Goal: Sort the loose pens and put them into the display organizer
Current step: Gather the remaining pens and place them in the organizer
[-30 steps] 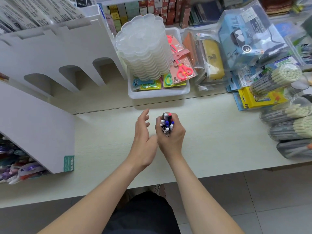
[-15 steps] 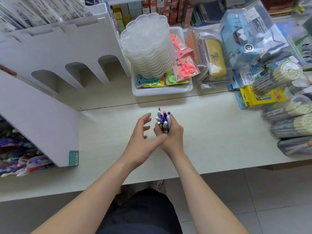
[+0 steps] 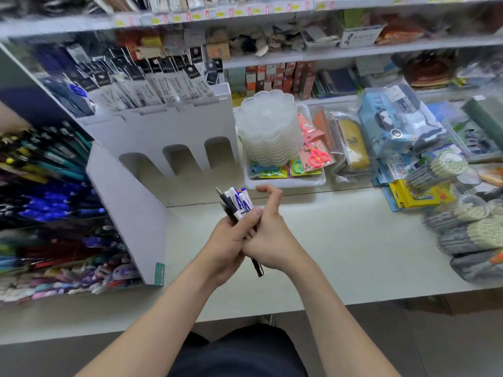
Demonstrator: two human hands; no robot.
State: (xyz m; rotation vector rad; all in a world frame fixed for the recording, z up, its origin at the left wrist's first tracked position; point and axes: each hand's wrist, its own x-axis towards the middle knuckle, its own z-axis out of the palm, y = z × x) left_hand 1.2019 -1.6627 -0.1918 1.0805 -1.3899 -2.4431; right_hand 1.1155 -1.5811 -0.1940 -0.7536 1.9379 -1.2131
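- Obs: a bundle of pens is held above the counter, at mid-frame, just in front of the display organizer with its arched openings.
- Left hand: fingers wrapped round the lower part of the bundle, thumb pressed across the barrels. Firm clamp.
- Right hand: pressed against the left, index finger crooked and free above. The other fingers are hidden behind the bundle, so I cannot tell whether it grips the pens or only steadies them.
- Orientation: long axis runs from near-right to far-left. The capped and tipped ends fan upward and lean towards the organizer. One black pen sticks out below the hands, lower than the rest.
- Judgement: the step in hand is squaring and sorting the bundle before loading.
- To do it well: loosen the left clamp a little and let the ends level out, push the low black pen up flush, then separate by colour with the free right fingers.
- Keep all tips facing one way, matching the stock in the filled pen rack to the left.
- Risk: a slack clamp lets pens slide out onto the counter.
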